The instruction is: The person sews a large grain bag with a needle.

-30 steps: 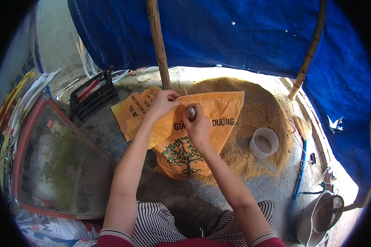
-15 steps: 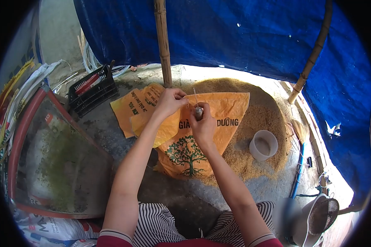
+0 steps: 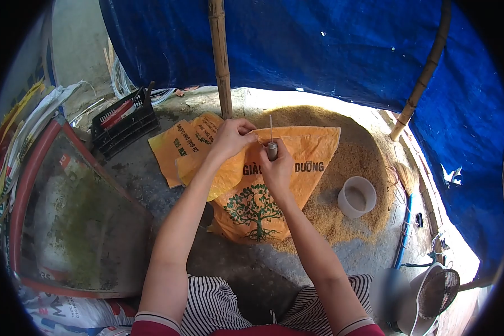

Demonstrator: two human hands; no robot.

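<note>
An orange woven sack (image 3: 259, 207) with a green tree print stands between my arms, its top edge drawn flat. My left hand (image 3: 233, 136) pinches the sack's left top corner, fingers pressed together. In my right hand (image 3: 278, 166), just beside it, is an awl (image 3: 272, 148) with a stubby handle, its thin shaft pointing up past the sack's top edge. Fingers of that hand wrap the handle. More orange sacks (image 3: 180, 147) lie flat to the left, partly under my left forearm.
A pile of grain husks (image 3: 369, 162) spreads behind and right of the sack, with a white tub (image 3: 357, 197) on it. A black crate (image 3: 122, 126) sits back left, near a bamboo post (image 3: 220, 61). At right are a broom (image 3: 407, 215) and a bucket with a sieve (image 3: 431, 297).
The awl has swung from a slight leftward tilt to nearly upright, as my right hand turned a little. My left hand stays at the sack's corner.
</note>
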